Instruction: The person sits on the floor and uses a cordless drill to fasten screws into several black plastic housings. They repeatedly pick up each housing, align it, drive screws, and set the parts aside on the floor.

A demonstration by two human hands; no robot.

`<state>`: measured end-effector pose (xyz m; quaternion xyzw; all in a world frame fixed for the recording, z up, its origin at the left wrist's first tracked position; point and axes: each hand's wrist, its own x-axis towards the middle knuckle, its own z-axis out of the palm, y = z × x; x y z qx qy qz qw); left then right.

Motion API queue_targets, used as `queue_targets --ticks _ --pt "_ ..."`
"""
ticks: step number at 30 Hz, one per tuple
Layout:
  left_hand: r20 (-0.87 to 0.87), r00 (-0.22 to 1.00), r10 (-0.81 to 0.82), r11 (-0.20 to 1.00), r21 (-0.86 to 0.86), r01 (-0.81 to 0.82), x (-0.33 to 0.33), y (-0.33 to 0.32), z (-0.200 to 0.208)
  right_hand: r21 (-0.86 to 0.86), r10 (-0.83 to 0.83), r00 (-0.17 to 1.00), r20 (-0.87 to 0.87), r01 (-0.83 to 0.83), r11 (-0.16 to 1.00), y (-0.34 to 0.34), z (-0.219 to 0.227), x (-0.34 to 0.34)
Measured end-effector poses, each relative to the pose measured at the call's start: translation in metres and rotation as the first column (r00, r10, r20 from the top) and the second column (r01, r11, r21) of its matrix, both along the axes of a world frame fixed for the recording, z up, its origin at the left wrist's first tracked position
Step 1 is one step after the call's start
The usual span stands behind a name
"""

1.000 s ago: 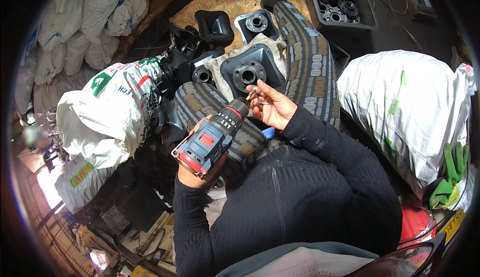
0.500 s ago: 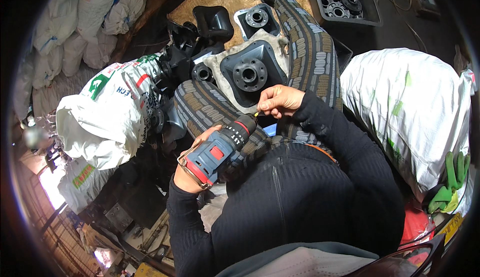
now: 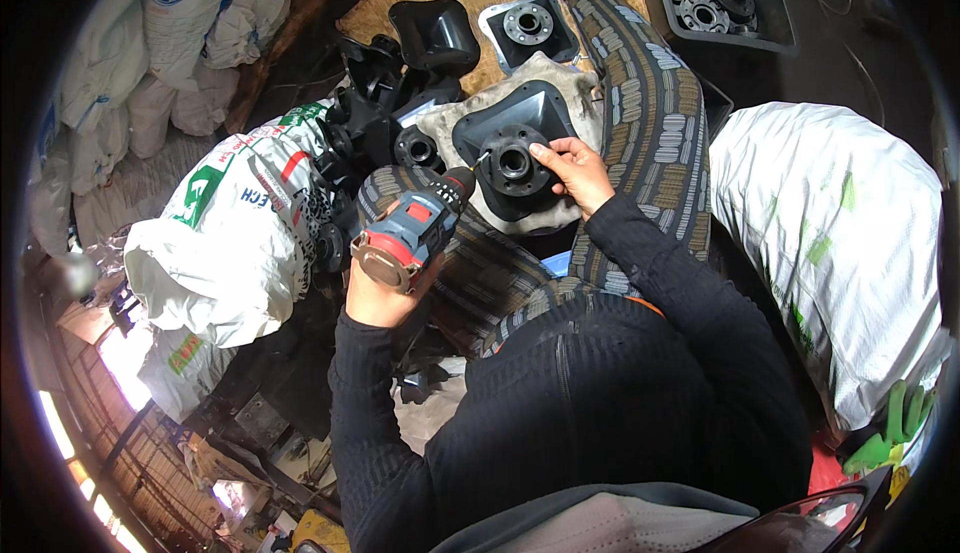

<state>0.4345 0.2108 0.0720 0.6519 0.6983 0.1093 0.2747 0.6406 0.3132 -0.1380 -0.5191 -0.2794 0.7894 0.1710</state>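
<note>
My left hand (image 3: 388, 288) is wrapped round a blue-grey and red cordless drill (image 3: 415, 233). The drill's thin bit points at the left edge of a round black flange (image 3: 513, 191) with several holes and a raised central ring. This flange sits on a dark, square-shaped housing (image 3: 548, 103) with flared sides, lying on a pale cloth (image 3: 580, 88) between my legs. On the flange's right rim, my right hand (image 3: 578, 173) has its thumb and fingers closed. Whether the bit enters a hole is too small to tell.
A similar housing with a flange (image 3: 530, 28) and a black square one (image 3: 435, 38) lie on the board ahead. More black parts (image 3: 375, 83) are piled at left. White sacks (image 3: 235, 223) flank me, another white sack (image 3: 830, 233) at right. A grey crate (image 3: 790, 28) holds flanges.
My right hand has moved from the drill's tip up to the flange rim. The drill has swung up and left, its bit now at the flange. The view has shifted slightly.
</note>
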Motion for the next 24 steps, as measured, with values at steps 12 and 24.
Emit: queue_targets --ticks 12,24 --pt "-0.025 1.0 -0.016 0.983 -0.185 0.011 -0.012 0.035 0.001 0.059 -0.055 0.988 -0.142 0.064 0.996 -0.008 -0.011 -0.006" --pt "0.18 0.957 0.228 0.954 -0.238 -0.182 -0.02 0.029 -0.001 0.036 -0.114 0.95 -0.292 0.129 0.991 0.0 0.019 -0.018"
